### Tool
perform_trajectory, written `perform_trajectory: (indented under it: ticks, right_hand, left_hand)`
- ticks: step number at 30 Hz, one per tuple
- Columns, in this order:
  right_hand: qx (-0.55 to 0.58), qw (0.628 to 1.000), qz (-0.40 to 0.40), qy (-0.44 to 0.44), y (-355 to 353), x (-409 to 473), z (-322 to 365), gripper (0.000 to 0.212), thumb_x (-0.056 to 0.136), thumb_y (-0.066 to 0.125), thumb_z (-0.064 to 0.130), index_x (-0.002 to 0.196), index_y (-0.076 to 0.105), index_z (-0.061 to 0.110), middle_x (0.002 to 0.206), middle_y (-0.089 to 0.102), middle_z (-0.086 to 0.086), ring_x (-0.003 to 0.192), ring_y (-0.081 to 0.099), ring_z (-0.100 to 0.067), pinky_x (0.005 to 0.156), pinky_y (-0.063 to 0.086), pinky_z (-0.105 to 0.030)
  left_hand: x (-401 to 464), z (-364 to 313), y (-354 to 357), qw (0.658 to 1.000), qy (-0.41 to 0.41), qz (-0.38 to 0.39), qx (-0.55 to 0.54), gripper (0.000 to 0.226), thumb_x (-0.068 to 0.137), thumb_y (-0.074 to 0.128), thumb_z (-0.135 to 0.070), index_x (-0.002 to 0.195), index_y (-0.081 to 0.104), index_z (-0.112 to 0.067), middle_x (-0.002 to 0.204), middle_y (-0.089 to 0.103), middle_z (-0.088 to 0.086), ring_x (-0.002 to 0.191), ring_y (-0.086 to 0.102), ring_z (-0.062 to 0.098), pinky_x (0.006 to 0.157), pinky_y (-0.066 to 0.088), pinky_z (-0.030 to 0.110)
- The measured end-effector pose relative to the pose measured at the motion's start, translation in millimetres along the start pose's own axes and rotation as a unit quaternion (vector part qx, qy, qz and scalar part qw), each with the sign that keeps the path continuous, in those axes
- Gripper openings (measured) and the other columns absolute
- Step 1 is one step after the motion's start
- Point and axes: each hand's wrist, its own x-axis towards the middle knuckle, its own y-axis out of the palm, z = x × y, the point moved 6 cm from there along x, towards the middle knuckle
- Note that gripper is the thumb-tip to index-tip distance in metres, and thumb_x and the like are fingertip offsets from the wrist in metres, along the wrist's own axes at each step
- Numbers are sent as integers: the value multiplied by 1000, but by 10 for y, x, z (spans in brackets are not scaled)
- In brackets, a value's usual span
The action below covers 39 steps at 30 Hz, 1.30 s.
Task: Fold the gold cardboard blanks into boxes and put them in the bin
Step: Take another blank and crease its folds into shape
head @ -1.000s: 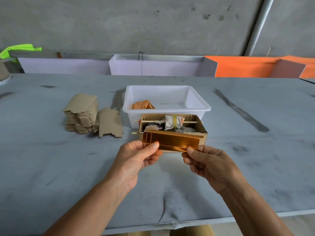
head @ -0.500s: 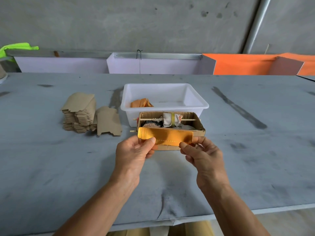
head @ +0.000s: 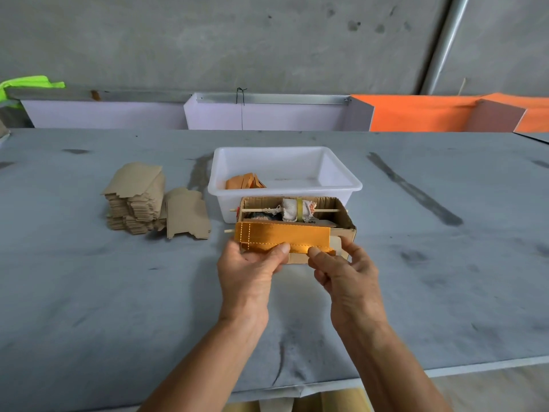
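I hold a gold cardboard blank (head: 282,234) flat and lengthwise in front of me, just above the table. My left hand (head: 252,266) pinches its lower left part, thumb on the front. My right hand (head: 341,269) pinches its lower right edge, where a strip is folded. A white plastic bin (head: 285,185) stands behind, with one folded gold box (head: 243,182) in its left corner. A stack of unfolded blanks (head: 136,197), brown side up, lies to the left, one loose blank (head: 187,214) leaning beside it.
An open brown cardboard box (head: 344,221) with a stick, cloth roll and scraps stands between the bin and my hands. The grey table (head: 416,278) stretches wide on both sides. White and orange panels (head: 416,113) line the concrete wall behind.
The blank has turned in my hands, its gold face now toward me with stitch-like dotted lines at the left. My right hand has shifted to pinch the folded lower strip.
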Motion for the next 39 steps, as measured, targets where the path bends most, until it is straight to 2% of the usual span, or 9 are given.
perform_trajectory:
  ticks: [3, 8, 14, 17, 25, 29, 33, 36, 39]
  right_hand:
    - [23, 999, 19, 22, 89, -59, -99, 45, 73, 74, -1, 113, 56, 10, 71, 64, -2, 75, 61, -18, 70, 45, -28]
    - [68, 994, 8, 85, 146, -72, -232, 23, 73, 73, -2, 88, 60, 10, 65, 63, -1, 60, 59, -12, 60, 43, -23]
    - [13, 996, -1, 88, 33, -39, -192, 4, 86, 65, 6, 83, 63, 9, 66, 71, -4, 57, 67, -9, 63, 45, -24]
    - [7, 996, 2, 91, 2, -27, -202, 13, 93, 56, 8, 81, 61, 9, 67, 73, -6, 60, 69, -9, 63, 45, -24]
    - [36, 994, 10, 102, -29, -22, -194, 23, 100, 41, 13, 89, 61, 8, 74, 74, -10, 67, 72, -16, 61, 46, -26]
    - [63, 987, 37, 143, 33, -65, -246, 16, 96, 52, 24, 95, 60, 11, 90, 74, -11, 75, 72, -18, 61, 49, -26]
    - [61, 984, 57, 159, 118, -105, -251, 21, 90, 58, 30, 93, 61, 9, 91, 74, -12, 73, 72, -17, 56, 51, -23]
    - [62, 986, 61, 145, 137, -95, -176, 24, 91, 56, 32, 90, 65, 10, 85, 74, -10, 67, 71, -16, 60, 48, -25]
    - [38, 989, 47, 133, 86, -92, -150, 21, 93, 56, 23, 84, 67, 8, 70, 70, -6, 54, 63, -13, 55, 49, -24]
  left_hand:
    - [-44, -2, 51, 1000, 12, 3, -8, 32, 70, 74, 11, 93, 59, -6, 64, 69, 2, 52, 64, 7, 49, 50, 17]
    - [-62, 18, 46, 1000, 10, 5, -3, 33, 68, 75, 12, 95, 60, -3, 62, 69, 3, 51, 63, 8, 48, 49, 17]
    - [8, 58, -44, 1000, -1, 17, 17, 19, 78, 69, 6, 88, 60, -8, 61, 70, 3, 52, 66, 13, 49, 51, 19]
    - [36, 93, -68, 999, -13, 28, 24, 6, 89, 59, 0, 87, 59, -6, 63, 71, 5, 57, 69, 17, 51, 52, 19]
    - [57, 119, -106, 996, -64, 60, 0, 23, 101, 40, -18, 95, 58, -4, 73, 73, 15, 67, 72, 25, 55, 55, 23]
    - [6, -4, -82, 993, 50, 108, 18, 23, 100, 41, -13, 101, 64, -7, 85, 74, 14, 78, 71, 25, 68, 57, 26]
    - [-49, -62, -33, 968, 172, 133, 127, 23, 94, 49, -1, 99, 68, -12, 87, 75, 4, 85, 70, 18, 81, 54, 28]
    - [-111, -131, -11, 923, 260, 190, 211, 35, 89, 54, 7, 103, 66, -23, 100, 72, -8, 97, 65, 5, 88, 50, 21]
    - [-139, -136, -6, 869, 319, 240, 294, 45, 77, 60, 18, 106, 69, -14, 112, 66, -4, 108, 61, 3, 96, 48, 24]
